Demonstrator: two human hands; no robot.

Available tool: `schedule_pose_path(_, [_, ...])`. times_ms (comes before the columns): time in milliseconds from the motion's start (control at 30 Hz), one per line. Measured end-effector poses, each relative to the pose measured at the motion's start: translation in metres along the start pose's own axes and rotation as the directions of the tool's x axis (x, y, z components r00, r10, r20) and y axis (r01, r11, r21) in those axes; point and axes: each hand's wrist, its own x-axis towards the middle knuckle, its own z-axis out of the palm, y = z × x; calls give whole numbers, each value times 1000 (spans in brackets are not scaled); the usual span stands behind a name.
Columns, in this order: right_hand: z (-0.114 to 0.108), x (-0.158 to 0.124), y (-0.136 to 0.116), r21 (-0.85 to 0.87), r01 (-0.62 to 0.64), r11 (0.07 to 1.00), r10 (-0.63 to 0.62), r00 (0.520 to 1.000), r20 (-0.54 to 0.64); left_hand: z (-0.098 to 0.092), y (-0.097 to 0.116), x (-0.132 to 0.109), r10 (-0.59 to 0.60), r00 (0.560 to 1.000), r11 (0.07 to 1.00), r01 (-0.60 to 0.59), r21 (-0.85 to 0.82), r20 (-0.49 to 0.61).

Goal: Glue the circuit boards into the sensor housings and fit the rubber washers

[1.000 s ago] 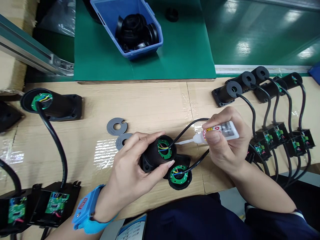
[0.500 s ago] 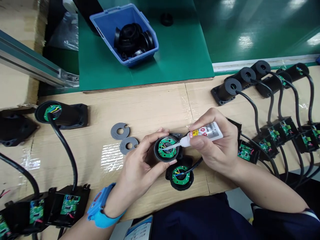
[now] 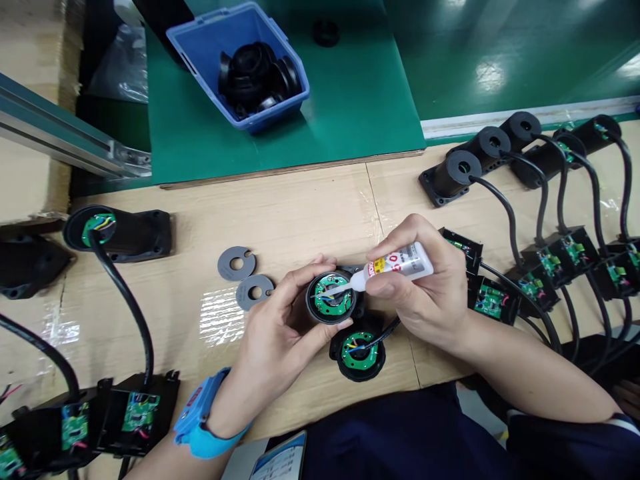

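My left hand [image 3: 285,327] is wrapped round a black cylindrical housing [image 3: 311,308], whose open end faces up and shows a green ring-shaped circuit board [image 3: 336,307] with small wires. In my right hand [image 3: 425,287] is a glue tube [image 3: 400,263] with a long white nozzle [image 3: 333,291]. The nozzle's tip reaches over the left edge of the board; whether it touches cannot be made out. Just below, a second housing [image 3: 359,353] with a green board and a black cable lies on the table. Two grey notched discs [image 3: 237,263] lie left of my left hand.
On a green board [image 3: 350,120] at the back stands a blue bin [image 3: 240,110] of black parts. To the right are several black housings [image 3: 463,175], cabled to open boxes with circuit boards [image 3: 493,300]. Another cabled housing [image 3: 135,233] lies at the left, near a metal rail [image 3: 60,127].
The nozzle tip has shifted left, from the board's inner area to its left edge, as my right hand moved slightly left. My left hand keeps its hold. The whole view has shifted slightly.
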Motion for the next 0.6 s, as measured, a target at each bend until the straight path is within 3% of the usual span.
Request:
schedule_pose_path(167, [0, -1, 1, -19, -20, 1000, 20, 999, -38, 1, -1, 1, 14, 1000, 1000, -14, 21, 8])
schedule_pose_path(433, [-1, 0, -1, 48, -3, 999, 2, 1000, 13, -1, -1, 2, 25, 1000, 999, -25, 44, -3])
schedule_pose_path(600, [-7, 1, 7, 167, -97, 981, 118, 985, -122, -3, -4, 14, 111, 994, 968, -111, 227, 12])
